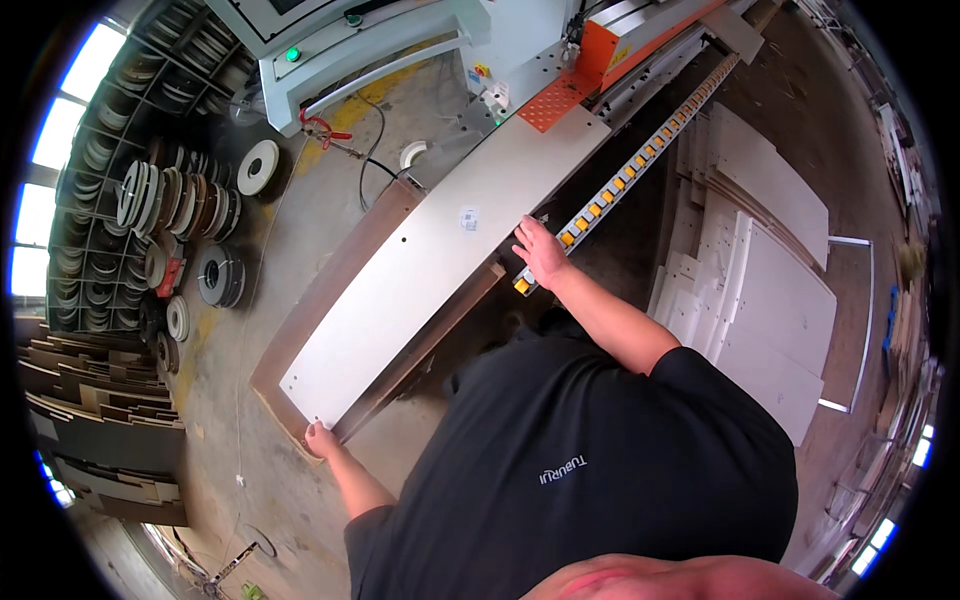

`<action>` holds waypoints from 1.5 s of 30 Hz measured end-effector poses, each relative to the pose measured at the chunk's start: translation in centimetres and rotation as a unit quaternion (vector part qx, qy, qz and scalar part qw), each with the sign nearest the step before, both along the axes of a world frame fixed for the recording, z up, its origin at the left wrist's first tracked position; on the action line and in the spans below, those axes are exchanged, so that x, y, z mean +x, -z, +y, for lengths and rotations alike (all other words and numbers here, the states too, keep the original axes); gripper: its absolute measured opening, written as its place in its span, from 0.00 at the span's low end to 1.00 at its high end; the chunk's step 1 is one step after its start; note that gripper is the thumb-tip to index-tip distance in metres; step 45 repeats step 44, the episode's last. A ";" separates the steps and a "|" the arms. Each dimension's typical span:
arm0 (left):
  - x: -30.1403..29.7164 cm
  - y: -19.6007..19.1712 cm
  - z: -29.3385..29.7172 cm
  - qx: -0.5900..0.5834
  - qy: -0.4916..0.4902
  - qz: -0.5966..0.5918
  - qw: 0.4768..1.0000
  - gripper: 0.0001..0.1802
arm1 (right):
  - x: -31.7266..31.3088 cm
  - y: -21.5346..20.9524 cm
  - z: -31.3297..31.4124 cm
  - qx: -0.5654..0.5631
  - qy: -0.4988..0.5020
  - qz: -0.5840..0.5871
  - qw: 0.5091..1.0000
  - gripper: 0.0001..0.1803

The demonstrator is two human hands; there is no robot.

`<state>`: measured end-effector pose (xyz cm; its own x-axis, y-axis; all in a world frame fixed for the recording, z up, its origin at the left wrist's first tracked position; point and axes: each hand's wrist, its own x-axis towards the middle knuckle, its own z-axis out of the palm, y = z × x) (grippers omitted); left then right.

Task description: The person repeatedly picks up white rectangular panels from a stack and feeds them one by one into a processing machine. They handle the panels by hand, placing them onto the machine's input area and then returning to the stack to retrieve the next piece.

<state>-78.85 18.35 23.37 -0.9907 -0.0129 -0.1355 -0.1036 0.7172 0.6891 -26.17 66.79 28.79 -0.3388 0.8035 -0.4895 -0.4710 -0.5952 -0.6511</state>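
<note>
A long white panel with a small printed label and a few drilled holes lies flat, reaching from my left side up to the machine. My left hand pinches the panel's near left corner, its fingers closed at the end edge. Farther along the same panel, my right hand rests at the near long edge, fingers stretched out and pointing toward the machine. Beneath the panel is a brown wooden support frame. Just right of my right hand runs a rail with yellow rollers.
An orange perforated plate sits at the panel's far end. Stacked white boards lie to the right. On the left are rolls of edging tape, a wire rack and stacked board pieces. An air hose trails to the floor.
</note>
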 end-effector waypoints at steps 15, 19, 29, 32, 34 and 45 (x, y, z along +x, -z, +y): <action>5.4 1.0 5.5 0.032 0.048 0.006 0.998 0.19 | 4.0 -1.9 7.6 -0.009 0.098 -0.010 0.995 0.52; 10.2 -0.7 10.2 0.031 0.137 -0.005 0.990 0.24 | 6.7 -0.3 10.7 0.000 0.125 -0.014 0.992 0.51; 14.5 -7.0 15.7 -0.184 0.478 0.121 0.850 0.37 | 10.7 -0.3 13.3 0.023 0.192 -0.037 0.980 0.44; 15.0 -8.7 18.7 -0.228 0.515 0.068 0.823 0.39 | 12.0 -0.3 10.2 0.022 0.187 -0.030 0.982 0.37; 15.3 -8.7 20.2 -0.249 0.540 0.040 0.803 0.43 | 13.3 -0.2 7.0 0.010 0.182 -0.031 0.983 0.30; 19.5 -6.7 26.8 -0.277 0.625 0.090 0.725 0.46 | 23.7 7.3 -13.9 -0.025 -0.079 -0.364 0.928 0.23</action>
